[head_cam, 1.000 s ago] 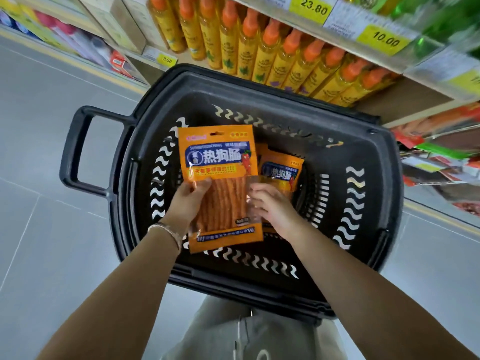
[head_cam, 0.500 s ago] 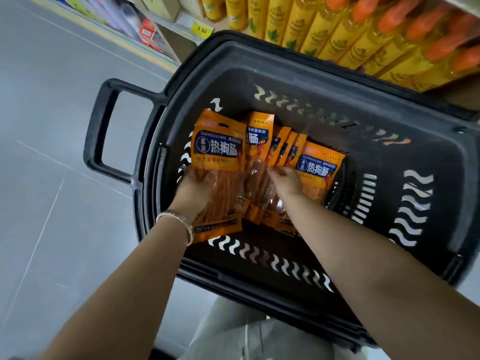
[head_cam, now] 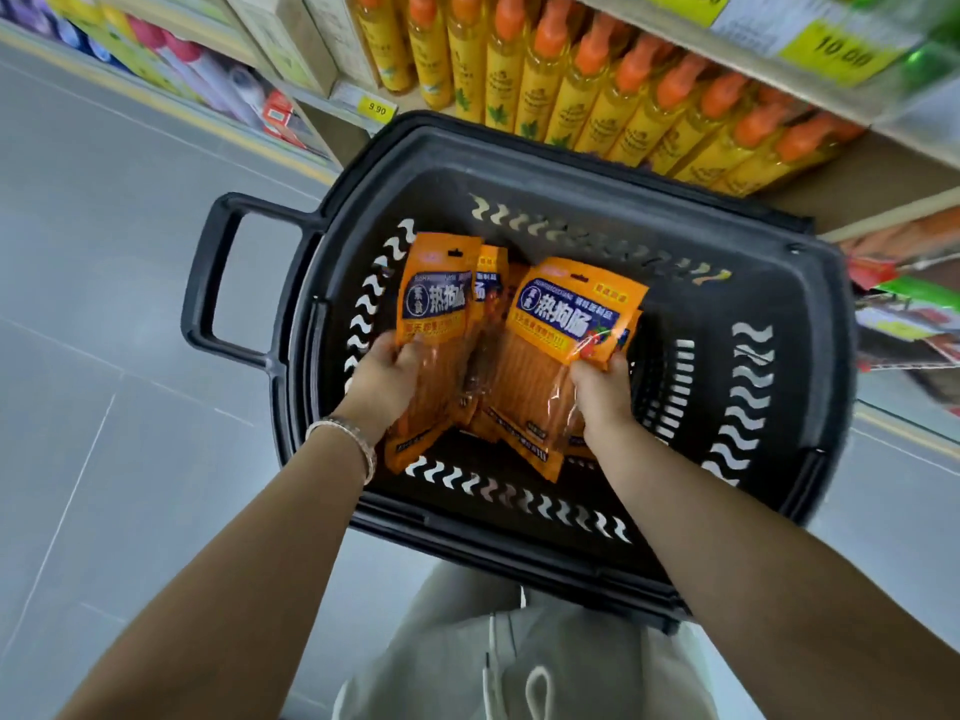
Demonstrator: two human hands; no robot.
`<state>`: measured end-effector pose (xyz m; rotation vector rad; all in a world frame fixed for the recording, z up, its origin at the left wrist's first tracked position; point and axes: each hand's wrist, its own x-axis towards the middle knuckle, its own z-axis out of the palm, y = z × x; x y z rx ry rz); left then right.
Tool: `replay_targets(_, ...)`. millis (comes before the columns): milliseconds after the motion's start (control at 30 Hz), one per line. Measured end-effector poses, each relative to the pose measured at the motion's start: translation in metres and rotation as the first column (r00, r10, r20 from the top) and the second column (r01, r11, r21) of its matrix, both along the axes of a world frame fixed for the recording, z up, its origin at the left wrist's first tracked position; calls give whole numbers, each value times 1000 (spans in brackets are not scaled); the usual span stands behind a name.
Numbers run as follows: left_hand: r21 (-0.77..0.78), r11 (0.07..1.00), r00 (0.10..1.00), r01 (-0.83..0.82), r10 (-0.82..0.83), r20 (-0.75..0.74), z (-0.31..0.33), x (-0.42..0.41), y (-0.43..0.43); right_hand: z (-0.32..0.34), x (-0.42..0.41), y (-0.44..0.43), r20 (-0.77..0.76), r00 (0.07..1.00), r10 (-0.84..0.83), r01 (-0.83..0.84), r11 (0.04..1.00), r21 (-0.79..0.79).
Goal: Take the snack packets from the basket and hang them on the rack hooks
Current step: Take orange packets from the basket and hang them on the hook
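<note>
Several orange snack packets stand bunched inside the black shopping basket [head_cam: 810,314] in front of me. My left hand [head_cam: 387,379] grips the leftmost orange packet [head_cam: 436,298] at its clear lower half. My right hand [head_cam: 600,394] grips the rightmost orange packet [head_cam: 571,314] along its right edge. More packets [head_cam: 488,283] are wedged upright between the two, mostly hidden. The rack hooks [head_cam: 904,324] with hanging packets show blurred at the right edge.
A shelf of yellow bottles with orange caps [head_cam: 613,90] runs just behind the basket, with price tags [head_cam: 375,107] on its edge. The basket's handle [head_cam: 218,283] sticks out to the left. Grey tiled floor [head_cam: 104,356] lies to the left.
One packet was held up a second ago. Both hands then dropped into the basket and gathered the packets; now the right hand has shifted to the rightmost packet's edge and the bunch stands more upright.
</note>
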<state>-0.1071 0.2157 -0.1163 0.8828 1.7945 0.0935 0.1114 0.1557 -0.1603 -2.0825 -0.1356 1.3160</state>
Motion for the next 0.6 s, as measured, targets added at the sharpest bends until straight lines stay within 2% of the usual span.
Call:
replay_targets(100, 21, 999, 997, 25, -27, 73, 20, 9, -4, 33, 17, -16, -11, 1000, -18, 18, 999, 35)
replay_targets(233, 86, 995, 994, 49, -57, 89, 55, 26, -18, 77, 35, -41, 273, 952, 136, -170, 980, 102)
replay_targets(333, 158, 987, 991, 35, -55, 125, 87, 44, -26, 114, 50, -57, 442, 884, 155, -239, 961, 141)
replay_targets(433, 277, 959, 987, 55, -95, 132, 121, 71, -33, 148, 66, -80, 505, 859, 86, -226, 948, 223)
replay_targets(600, 465, 862, 942, 202, -301, 150, 165, 122, -45, 193, 99, -139, 527, 846, -83, -133, 924, 358)
